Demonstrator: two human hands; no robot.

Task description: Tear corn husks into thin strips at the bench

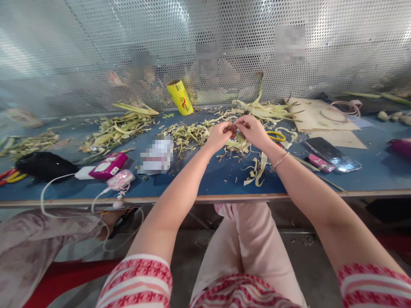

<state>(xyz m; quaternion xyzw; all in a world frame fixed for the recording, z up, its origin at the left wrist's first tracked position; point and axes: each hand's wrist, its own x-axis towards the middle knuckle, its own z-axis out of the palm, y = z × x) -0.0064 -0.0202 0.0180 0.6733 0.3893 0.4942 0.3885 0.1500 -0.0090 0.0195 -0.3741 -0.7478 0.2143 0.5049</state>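
My left hand [221, 136] and my right hand [253, 130] meet above the blue table, fingertips pinched close together. Something small and brownish-green shows between them, too small to name. Under and around them lies a heap of pale green plant peelings [189, 134]. Just right of my right hand, a yellow loop handle [276, 136] pokes out, perhaps of scissors; the rest is hidden. A bundle of long green leaves [265, 110] lies behind my hands. Curled strips of peel [259, 169] rest in front of my right wrist.
A yellow cardboard tube [180, 97] stands by the perforated metal panel [224, 25]. To the left are a leaf pile [122, 126], a magenta box [109, 165], a white cable and a black pouch [45, 166]. On the right lie a phone [332, 154] and brown cardboard [317, 114]. Another person's leg [41, 235] is at lower left.
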